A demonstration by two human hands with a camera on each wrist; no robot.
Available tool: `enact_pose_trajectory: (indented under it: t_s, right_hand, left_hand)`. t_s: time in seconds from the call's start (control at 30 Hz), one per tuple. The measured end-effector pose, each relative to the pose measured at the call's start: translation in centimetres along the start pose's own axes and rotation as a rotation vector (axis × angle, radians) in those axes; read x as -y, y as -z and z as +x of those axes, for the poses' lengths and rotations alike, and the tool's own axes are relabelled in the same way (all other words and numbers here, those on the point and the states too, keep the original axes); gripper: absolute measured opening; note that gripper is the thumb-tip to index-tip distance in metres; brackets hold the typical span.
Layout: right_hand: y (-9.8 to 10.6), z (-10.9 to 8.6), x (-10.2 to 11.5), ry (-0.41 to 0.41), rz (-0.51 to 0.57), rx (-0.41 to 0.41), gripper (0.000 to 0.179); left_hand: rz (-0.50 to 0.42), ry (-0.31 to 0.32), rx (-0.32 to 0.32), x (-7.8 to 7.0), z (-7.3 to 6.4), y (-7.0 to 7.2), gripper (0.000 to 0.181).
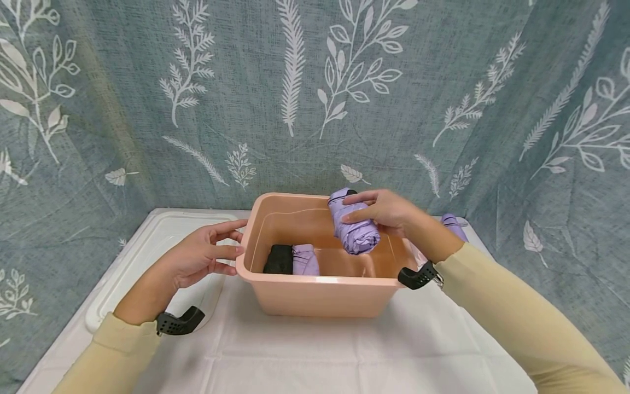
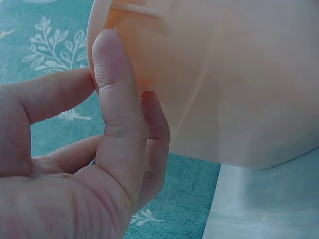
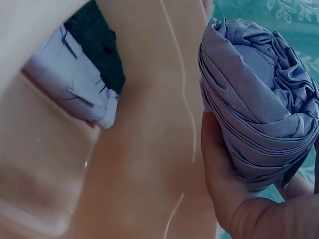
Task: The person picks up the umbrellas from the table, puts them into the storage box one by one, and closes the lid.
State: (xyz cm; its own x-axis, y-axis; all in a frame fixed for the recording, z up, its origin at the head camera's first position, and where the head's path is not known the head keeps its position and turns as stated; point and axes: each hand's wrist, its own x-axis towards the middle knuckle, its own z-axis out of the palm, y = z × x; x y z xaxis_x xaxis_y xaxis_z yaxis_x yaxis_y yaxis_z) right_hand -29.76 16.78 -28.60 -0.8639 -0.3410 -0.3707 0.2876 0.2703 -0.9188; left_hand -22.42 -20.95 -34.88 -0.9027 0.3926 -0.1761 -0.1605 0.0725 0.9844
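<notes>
Thumb and fingers spread, my left hand (image 1: 199, 254) touches the outside of the left rim of a peach plastic bin (image 1: 320, 298). In the left wrist view, the left hand's thumb (image 2: 117, 94) lies against the bin's rim and wall. My right hand (image 1: 389, 210) grips a folded purple umbrella (image 1: 353, 224) above the right half of the bin. The right wrist view shows the umbrella's bunched, pleated fabric (image 3: 259, 104) close up. Inside the bin, at the left, a black folded umbrella (image 1: 279, 259) and a light purple one (image 1: 305, 260) lie side by side.
A white lid (image 1: 152, 246) lies at the left, partly behind my left hand. Another purple rolled umbrella (image 1: 454, 225) lies at the right back, partly hidden by my right arm. White cloth (image 1: 295, 355) covers the table, and a leaf-patterned curtain (image 1: 246, 98) hangs behind.
</notes>
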Motion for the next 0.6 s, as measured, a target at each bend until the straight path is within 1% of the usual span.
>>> enact_pose_trajectory:
  t_s: [0.17,0.3,0.43,0.6]
  right_hand:
    - [-0.5,0.4,0.3,-0.042,-0.003,0.035,0.056]
    - [-0.7,0.7,0.4,-0.069,0.013,0.081,0.056]
    - [-1.0,1.1,0.4,-0.095,0.026,0.145,0.055]
    - [-1.4,2.0,0.2,-0.126,0.0,0.237,0.054]
  left_hand:
    - [-0.001,-0.006,0.005,0.1,0.0,0.0,0.079]
    - [0.0,-0.006,0.003,0.1,-0.1,0.0,0.079]
    - [0.003,-0.002,0.004,0.1,-0.1,0.0,0.08]
    - [0.009,-0.003,-0.001,0.1,-0.1,-0.1,0.079]
